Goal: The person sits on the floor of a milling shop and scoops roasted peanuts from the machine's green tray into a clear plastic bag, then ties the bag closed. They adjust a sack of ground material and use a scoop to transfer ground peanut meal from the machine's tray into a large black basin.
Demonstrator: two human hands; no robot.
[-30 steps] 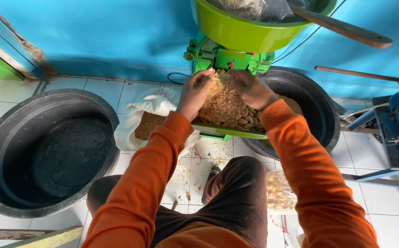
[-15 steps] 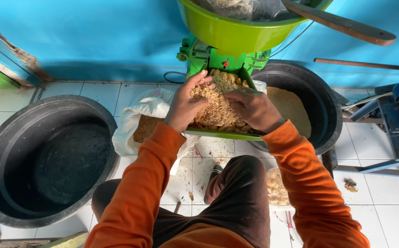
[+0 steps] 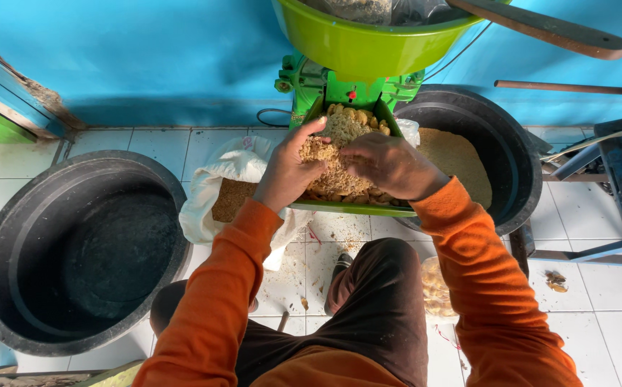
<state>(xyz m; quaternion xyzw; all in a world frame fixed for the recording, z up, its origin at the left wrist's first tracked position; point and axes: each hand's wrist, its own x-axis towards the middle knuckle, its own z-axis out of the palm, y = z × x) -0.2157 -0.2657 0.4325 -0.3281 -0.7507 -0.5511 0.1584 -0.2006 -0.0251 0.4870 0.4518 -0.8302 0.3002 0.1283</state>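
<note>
A green grinding machine with a lime-green hopper bowl stands against the blue wall. Its green outlet chute is heaped with tan crumbly meal and small lumps. My left hand is cupped against the left side of the heap, fingers curled into the crumbs. My right hand lies palm down on the right side of the heap, pressing on it. Both arms wear orange sleeves.
A big empty black tub sits on the white tiles at left. A second black tub behind the chute holds tan meal. A white sack with brown meal lies between them. A blue metal frame stands at right, a wooden paddle over the hopper.
My hands have slid lower on the heap in the chute, the right one flattening over it. The view has shifted, so the machine sits further right.
</note>
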